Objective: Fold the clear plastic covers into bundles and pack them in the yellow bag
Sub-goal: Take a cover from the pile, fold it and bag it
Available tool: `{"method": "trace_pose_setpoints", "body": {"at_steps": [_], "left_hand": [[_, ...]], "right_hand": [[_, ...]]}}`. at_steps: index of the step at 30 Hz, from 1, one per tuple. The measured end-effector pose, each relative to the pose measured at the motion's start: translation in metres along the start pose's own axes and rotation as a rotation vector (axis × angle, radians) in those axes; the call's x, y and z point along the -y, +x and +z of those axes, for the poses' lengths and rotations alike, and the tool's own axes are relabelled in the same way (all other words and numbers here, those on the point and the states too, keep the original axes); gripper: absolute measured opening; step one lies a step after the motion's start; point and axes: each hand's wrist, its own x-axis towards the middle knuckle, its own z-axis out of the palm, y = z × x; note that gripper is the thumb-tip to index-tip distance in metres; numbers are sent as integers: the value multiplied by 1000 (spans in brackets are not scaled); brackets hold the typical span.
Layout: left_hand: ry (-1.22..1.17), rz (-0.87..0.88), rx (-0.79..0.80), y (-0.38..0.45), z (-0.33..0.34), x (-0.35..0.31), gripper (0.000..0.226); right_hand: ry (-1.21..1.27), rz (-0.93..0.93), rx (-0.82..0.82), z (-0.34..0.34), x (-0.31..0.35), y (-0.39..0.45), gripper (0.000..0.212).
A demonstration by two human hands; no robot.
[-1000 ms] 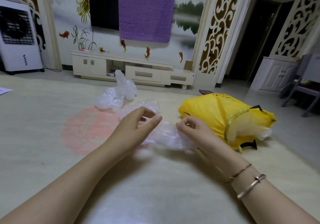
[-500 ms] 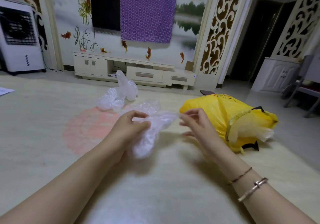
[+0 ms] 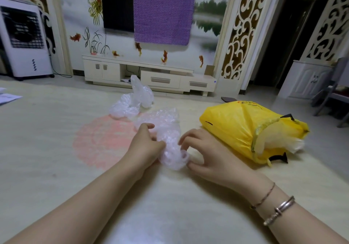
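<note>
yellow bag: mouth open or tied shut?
Open. The yellow bag lies on its side, its mouth gaping to the right with pale plastic showing inside; the black ties hang loose.

White air cooler (image 3: 24,37) far left by the wall. Low cream TV cabinet (image 3: 147,75) under a dark TV (image 3: 117,5), half covered by purple cloth (image 3: 162,11). Pink round patch (image 3: 102,141) on the counter (image 3: 170,206). Paper (image 3: 8,98) at left edge. Chair (image 3: 332,92) far right.
</note>
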Motion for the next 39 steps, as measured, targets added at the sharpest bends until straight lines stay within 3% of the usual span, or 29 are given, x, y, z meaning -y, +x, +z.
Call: {"method": "trace_pose_setpoints", "body": {"at_steps": [4, 7, 10, 13, 17, 19, 24, 28, 30, 32, 36, 39], "left_hand": [[334, 275, -85, -3, -8, -4, 48], [321, 421, -27, -8, -14, -11, 27], [325, 316, 149, -11, -12, -11, 17], [360, 207, 186, -9, -10, -7, 15], [354, 145, 140, -6, -5, -10, 45], [358, 119, 120, -5, -2, -10, 55], [381, 79, 93, -5, 0, -5, 28], [360, 69, 65, -6, 3, -5, 32], [349, 56, 54, -6, 4, -6, 34], [341, 48, 51, -6, 3, -6, 37], [327, 6, 75, -4, 1, -7, 43], [257, -37, 153, -5, -3, -12, 46]], "right_hand": [[61, 29, 81, 2, 0, -4, 11], [117, 82, 84, 1, -2, -6, 13], [217, 168, 81, 0, 0, -7, 12], [344, 259, 35, 0, 3, -3, 12], [489, 412, -137, 11, -1, 12, 23], [424, 525, -167, 19, -6, 15, 24], [263, 682, -145, 26, -11, 15, 26], [455, 567, -234, 19, -7, 14, 29], [456, 438, -237, 10, -2, 11, 20], [333, 340, -147, 7, 2, 5, 16], [132, 273, 82, 12, -2, -2, 39], [93, 270, 109, 15, -3, 0, 44]]}}
